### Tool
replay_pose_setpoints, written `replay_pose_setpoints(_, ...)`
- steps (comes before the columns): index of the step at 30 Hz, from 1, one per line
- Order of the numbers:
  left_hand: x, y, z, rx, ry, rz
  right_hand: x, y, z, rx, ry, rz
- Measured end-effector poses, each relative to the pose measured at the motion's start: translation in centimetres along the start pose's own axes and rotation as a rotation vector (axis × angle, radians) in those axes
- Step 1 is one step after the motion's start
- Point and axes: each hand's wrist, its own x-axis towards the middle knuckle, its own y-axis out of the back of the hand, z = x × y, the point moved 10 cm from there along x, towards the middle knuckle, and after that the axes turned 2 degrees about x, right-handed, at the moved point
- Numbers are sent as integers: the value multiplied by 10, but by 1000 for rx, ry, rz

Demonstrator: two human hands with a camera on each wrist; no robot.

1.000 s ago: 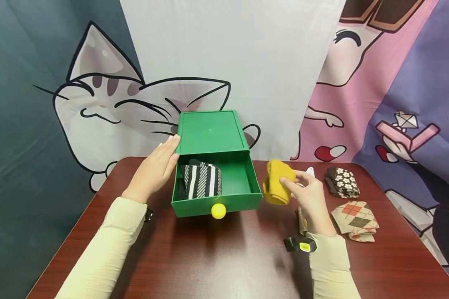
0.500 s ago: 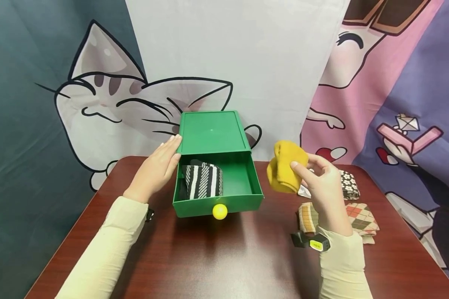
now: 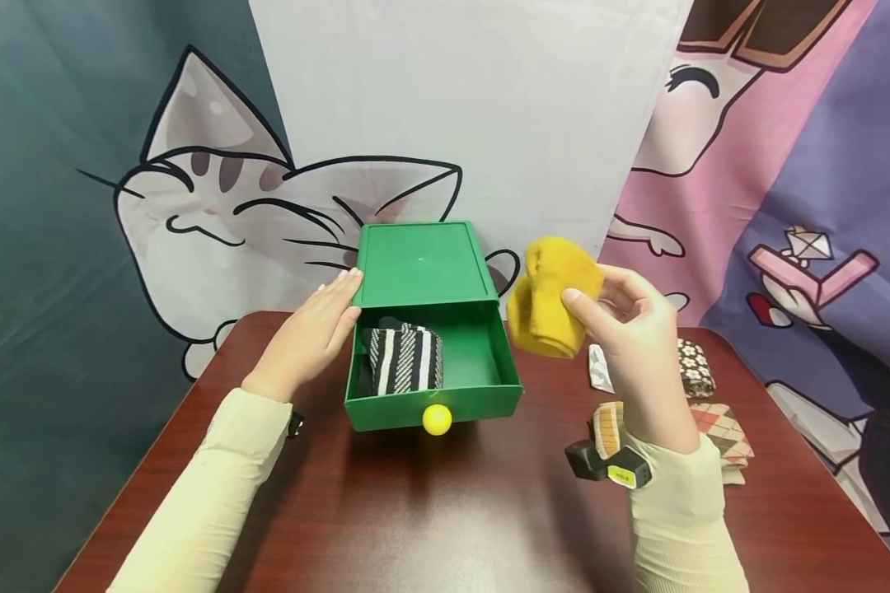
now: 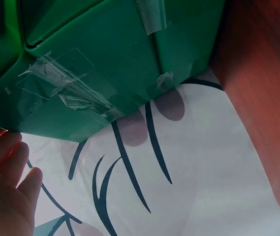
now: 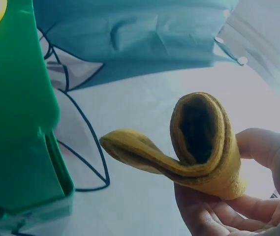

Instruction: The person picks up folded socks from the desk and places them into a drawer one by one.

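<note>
In the head view a green box (image 3: 423, 263) stands on the table with its drawer (image 3: 475, 346) pulled out toward me. A yellow ball knob (image 3: 437, 419) sits on the drawer front. Folded inside, on the left half, is a black-and-white striped sock (image 3: 408, 358). My left hand (image 3: 307, 342) lies with straight fingers against the box's left side. Right of the drawer, raised above the table, my right hand (image 3: 634, 346) pinches a folded yellow sock (image 3: 556, 301) between thumb and fingers. The right wrist view shows this yellow sock (image 5: 211, 157) rolled, one end sticking out.
At the right of the table lie a flower-patterned sock (image 3: 694, 368), an argyle sock (image 3: 723, 432), a yellow-and-white striped folded piece (image 3: 606, 430) and a small white item (image 3: 600, 368). The right arm partly covers several of them. A printed cloth (image 3: 549, 99) hangs behind.
My right hand has lifted the yellow sock from beside the drawer, first up and to the right, then higher and slightly left. The left hand and the drawer stay put.
</note>
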Motion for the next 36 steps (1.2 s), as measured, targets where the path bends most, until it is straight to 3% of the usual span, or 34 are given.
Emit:
replay_pose_setpoints(9, 2, -2, -2, 33, 3, -53, 6, -37, -1, -176, 61, -114)
replay_pose_setpoints(18, 12, 3, -2, 202, -47, -187, 10, -58, 21, -372, -27, -236)
replay_pose_setpoints(27, 15, 6, -4, 234, -87, -207, 6, -78, 21, -558, -19, -305)
replay_pose_setpoints(36, 18, 1, -5, 214, -82, -226, 2, -108, 20, -761, 37, -399)
